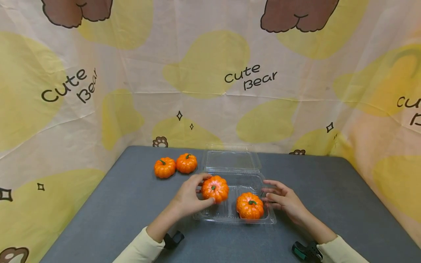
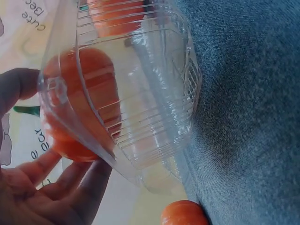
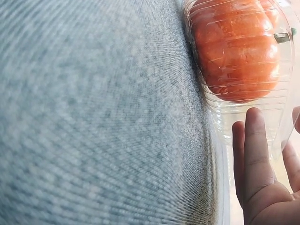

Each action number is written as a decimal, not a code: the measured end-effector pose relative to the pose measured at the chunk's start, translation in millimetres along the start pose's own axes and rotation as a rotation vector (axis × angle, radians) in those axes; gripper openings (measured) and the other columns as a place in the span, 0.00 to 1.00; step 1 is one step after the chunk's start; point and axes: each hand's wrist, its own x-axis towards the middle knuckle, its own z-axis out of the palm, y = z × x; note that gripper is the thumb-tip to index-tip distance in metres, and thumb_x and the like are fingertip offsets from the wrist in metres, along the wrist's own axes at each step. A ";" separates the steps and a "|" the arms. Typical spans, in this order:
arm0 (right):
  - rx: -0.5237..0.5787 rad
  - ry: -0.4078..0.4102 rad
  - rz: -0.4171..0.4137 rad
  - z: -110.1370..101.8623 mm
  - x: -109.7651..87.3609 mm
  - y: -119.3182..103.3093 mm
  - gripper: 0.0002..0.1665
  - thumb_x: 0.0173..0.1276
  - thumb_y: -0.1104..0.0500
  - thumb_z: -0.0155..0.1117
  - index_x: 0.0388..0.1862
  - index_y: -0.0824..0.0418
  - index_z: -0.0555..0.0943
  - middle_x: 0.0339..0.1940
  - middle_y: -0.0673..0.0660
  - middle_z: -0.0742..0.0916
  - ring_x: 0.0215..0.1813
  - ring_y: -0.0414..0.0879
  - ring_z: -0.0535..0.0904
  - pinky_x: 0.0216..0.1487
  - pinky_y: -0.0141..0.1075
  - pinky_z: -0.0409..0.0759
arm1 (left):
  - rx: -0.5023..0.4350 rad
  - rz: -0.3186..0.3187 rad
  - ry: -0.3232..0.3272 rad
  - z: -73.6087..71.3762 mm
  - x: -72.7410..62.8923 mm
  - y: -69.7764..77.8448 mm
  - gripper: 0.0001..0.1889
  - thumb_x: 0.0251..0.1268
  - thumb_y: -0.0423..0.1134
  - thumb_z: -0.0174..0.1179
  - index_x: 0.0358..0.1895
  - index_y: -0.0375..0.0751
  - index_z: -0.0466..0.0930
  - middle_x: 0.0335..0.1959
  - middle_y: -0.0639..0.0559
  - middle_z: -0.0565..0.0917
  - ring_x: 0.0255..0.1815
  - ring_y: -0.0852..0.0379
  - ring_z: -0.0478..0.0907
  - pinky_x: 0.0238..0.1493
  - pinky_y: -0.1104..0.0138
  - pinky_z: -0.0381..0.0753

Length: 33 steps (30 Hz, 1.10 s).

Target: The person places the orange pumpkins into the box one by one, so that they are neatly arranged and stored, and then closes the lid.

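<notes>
My left hand (image 1: 190, 196) grips a small orange pumpkin (image 1: 215, 189) with a green stem, thumb on the near side and fingers on the far side. This pumpkin (image 2: 79, 103) is over the left part of a clear plastic clamshell box (image 1: 227, 220), seen through its wall in the left wrist view. A second pumpkin (image 1: 250, 206) sits inside the box at the near right. Beside the box's right wall is my right hand (image 1: 287, 201), its fingers (image 3: 256, 145) extended and loosely spread along the plastic, holding nothing.
Two more pumpkins, one (image 1: 165, 167) left of the other (image 1: 186, 163), stand on the grey table (image 1: 131, 204) behind my left hand. The box's clear lid (image 1: 231, 160) lies opened back on the far side. A printed cloth (image 1: 204, 73) hangs behind and around the table.
</notes>
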 end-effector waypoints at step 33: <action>-0.008 0.028 0.035 1.5 1.0 0.1 0.34 0.72 0.61 0.55 0.73 0.67 0.58 0.63 0.72 0.76 0.46 0.44 0.85 0.47 0.42 0.85 | 0.314 0.143 -0.166 8.5 0.9 1.9 0.31 0.45 0.49 0.68 0.58 0.52 0.75 0.54 0.59 0.79 0.51 0.61 0.78 0.51 0.63 0.80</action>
